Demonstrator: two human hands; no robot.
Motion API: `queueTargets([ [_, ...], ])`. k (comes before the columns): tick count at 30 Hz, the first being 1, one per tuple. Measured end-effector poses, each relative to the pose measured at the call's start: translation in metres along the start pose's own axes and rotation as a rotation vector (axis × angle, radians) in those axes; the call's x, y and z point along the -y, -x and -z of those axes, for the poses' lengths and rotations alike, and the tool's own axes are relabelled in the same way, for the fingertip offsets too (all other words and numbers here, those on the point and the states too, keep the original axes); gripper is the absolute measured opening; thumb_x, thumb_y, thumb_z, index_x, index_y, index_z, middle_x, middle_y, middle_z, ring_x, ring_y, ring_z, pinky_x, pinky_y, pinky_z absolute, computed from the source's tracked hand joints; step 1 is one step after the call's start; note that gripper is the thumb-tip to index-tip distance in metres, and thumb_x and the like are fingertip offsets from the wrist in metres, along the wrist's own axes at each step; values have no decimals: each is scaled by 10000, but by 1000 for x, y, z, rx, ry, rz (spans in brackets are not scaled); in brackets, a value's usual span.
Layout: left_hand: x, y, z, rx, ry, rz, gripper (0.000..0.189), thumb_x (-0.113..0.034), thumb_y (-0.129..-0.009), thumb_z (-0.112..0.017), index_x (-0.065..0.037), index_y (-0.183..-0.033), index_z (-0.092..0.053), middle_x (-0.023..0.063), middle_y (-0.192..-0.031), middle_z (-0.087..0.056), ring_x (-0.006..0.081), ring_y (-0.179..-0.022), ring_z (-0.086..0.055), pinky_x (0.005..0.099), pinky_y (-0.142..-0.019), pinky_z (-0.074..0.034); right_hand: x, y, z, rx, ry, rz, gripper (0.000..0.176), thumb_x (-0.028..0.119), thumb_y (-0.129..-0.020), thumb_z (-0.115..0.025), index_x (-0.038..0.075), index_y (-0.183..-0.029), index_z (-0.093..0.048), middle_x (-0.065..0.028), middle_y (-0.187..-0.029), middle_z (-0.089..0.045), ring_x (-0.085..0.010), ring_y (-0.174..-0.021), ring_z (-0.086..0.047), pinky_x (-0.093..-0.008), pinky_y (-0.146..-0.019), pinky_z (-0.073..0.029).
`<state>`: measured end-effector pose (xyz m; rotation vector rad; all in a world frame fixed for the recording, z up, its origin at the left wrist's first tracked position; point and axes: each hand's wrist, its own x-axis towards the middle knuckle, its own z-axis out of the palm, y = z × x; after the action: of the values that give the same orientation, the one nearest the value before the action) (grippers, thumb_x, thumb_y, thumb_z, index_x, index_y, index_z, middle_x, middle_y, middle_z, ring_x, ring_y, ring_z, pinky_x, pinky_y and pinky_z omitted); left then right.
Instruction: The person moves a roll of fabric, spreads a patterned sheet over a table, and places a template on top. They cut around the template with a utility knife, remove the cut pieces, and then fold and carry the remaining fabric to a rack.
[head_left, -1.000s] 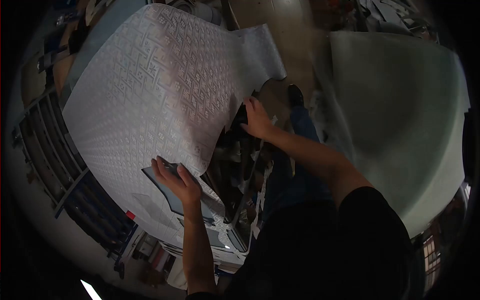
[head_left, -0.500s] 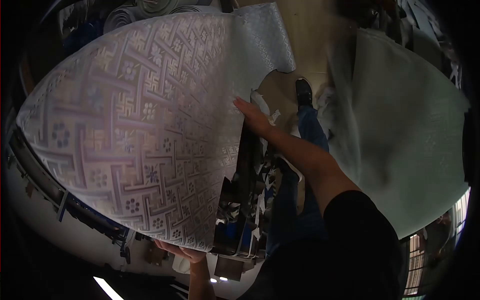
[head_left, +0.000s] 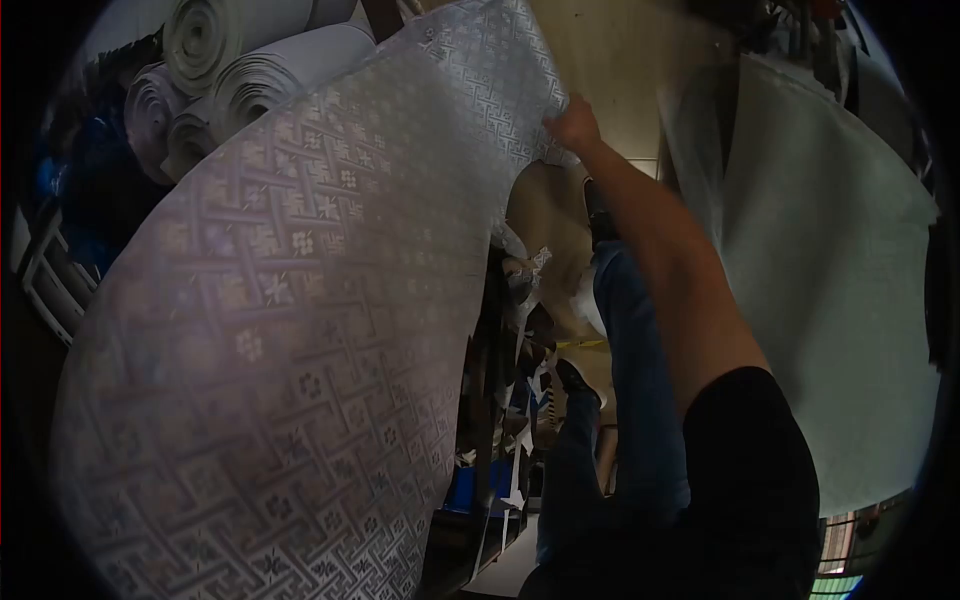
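Note:
A wide silvery-lilac patterned fabric (head_left: 340,290), with interlocking bars and small flowers, spreads over the left half of the view. Its far end reaches toward the top centre. My right hand (head_left: 575,125) grips the fabric's right edge near that far end, fingers curled at the border and arm stretched forward. My left hand is out of sight.
Thick pale rolls of material (head_left: 280,70) are stacked at the upper left. Plain grey-green sheeting (head_left: 830,290) stands on the right. Scraps (head_left: 520,430) and a blue object (head_left: 470,488) lie below the fabric's edge, beside my legs (head_left: 640,370).
My right hand has moved forward along the fabric's edge and closed on it. My left hand, earlier at the near edge, has left the view. More rolls now show.

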<state>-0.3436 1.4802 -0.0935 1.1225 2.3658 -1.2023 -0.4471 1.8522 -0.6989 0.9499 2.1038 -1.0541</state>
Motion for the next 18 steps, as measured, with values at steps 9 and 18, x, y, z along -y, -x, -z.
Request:
queueTargets([
  [9,-17,26,-33,156,-16,-125,603,-350,-1062,-465,-36,-1563,-344,258,-1583,-360,456,-1396,-458,601,-1094,-453,-16,-46,-40,200,-149,-46,438,188,-820,-736,-32,-1189,-650,-186,-1078,-721,-306,-979,-704,-396,-860,-551],
  [18,45,118,60,278,-31,-248,572,-332,-1063,-472,-39,-1547,-386,244,-1562,-409,445,-1386,-476,595,-1085,-464,172,260,56,374,-852,-355,279,113,-926,-590,28,-1187,-634,-58,-893,-690,-156,-775,-664,-335,-689,-554],
])
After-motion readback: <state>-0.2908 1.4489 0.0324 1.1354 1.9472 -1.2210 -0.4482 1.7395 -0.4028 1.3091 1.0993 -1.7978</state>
